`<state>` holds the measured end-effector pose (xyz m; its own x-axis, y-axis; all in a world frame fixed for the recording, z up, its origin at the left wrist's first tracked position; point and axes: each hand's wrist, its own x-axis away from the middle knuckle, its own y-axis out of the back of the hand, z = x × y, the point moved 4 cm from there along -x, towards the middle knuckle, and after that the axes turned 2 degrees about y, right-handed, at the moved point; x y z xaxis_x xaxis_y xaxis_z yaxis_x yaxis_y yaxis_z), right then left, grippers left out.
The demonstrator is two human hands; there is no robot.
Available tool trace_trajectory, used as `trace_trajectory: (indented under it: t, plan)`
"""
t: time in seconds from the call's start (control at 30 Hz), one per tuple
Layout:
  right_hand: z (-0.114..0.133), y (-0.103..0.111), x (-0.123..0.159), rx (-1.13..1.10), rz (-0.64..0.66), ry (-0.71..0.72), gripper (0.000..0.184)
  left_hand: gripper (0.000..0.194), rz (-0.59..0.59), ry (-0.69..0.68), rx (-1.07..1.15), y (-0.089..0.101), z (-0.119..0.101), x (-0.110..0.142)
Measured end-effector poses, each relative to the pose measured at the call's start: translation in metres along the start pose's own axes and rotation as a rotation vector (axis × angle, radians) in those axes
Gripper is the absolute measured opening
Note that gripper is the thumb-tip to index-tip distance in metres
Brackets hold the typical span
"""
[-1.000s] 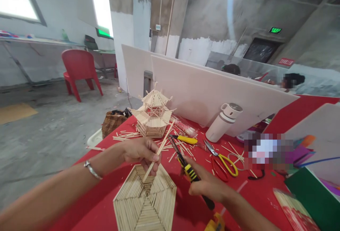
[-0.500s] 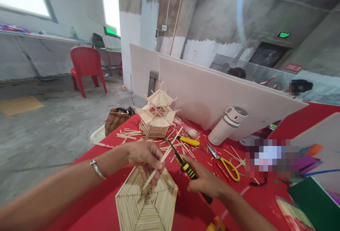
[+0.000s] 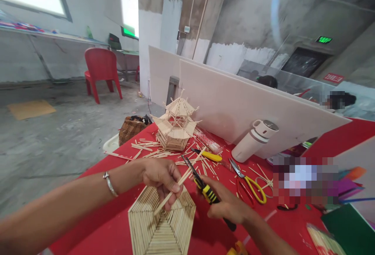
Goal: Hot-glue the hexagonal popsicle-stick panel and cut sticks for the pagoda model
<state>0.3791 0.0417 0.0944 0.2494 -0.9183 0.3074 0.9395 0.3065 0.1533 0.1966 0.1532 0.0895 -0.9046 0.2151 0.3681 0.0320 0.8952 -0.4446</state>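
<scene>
My left hand (image 3: 164, 178) is closed on a thin, pale wooden stick (image 3: 189, 171), pinched between thumb and fingers and slanting up to the right. My right hand (image 3: 224, 200) is wrapped round the black-and-yellow handles of a pair of scissors (image 3: 209, 192). Their narrow dark blades stand apart close to the stick's upper part; whether they touch it I cannot tell. Below my left hand lies a hexagonal panel (image 3: 162, 227) of sticks laid in rings. Behind my hands stands a small tiered pagoda model (image 3: 177, 126) built of sticks.
Loose sticks (image 3: 146, 145) lie scattered over the red table (image 3: 102, 192). A yellow utility knife (image 3: 209, 155), yellow-handled scissors (image 3: 249, 182) and a pale thermos (image 3: 253, 141) stand or lie beyond my right hand. White boards (image 3: 234, 94) rise behind. A green folder (image 3: 350, 227) lies right.
The scissors' blades have parted beside the stick, where before they looked closed together. My left hand still grips the stick. The whole view has shifted slightly.
</scene>
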Motion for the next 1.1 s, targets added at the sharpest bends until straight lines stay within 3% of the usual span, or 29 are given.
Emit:
trace_trajectory:
  t: [0.23,0.43,0.63,0.73,0.87,0.97,1.1]
  plan:
    - [0.004,-0.017,0.004,-0.123,0.003,0.043,0.071,0.028,-0.033,0.052,0.003,-0.005,-0.002,0.004]
    - [0.005,-0.018,0.002,-0.083,-0.090,0.039,0.056,0.027,-0.095,0.027,0.007,-0.002,0.000,0.002]
    - [0.007,-0.010,0.001,-0.017,-0.200,0.086,0.053,0.030,-0.341,-0.182,0.084,-0.009,-0.004,-0.003]
    - [0.012,-0.010,0.001,0.020,-0.231,0.119,0.052,0.038,-0.563,-0.345,0.041,-0.017,-0.010,-0.006]
    - [0.012,-0.012,0.001,0.027,-0.258,0.136,0.056,0.036,-0.845,-0.502,-0.196,-0.023,-0.013,-0.007]
    - [0.008,-0.015,0.000,0.029,-0.259,0.146,0.059,0.043,-0.878,-0.519,-0.315,-0.024,-0.009,-0.008]
    - [0.015,-0.020,0.003,0.105,-0.273,0.245,0.065,0.047,-0.837,-0.496,-0.317,-0.027,-0.005,-0.002]
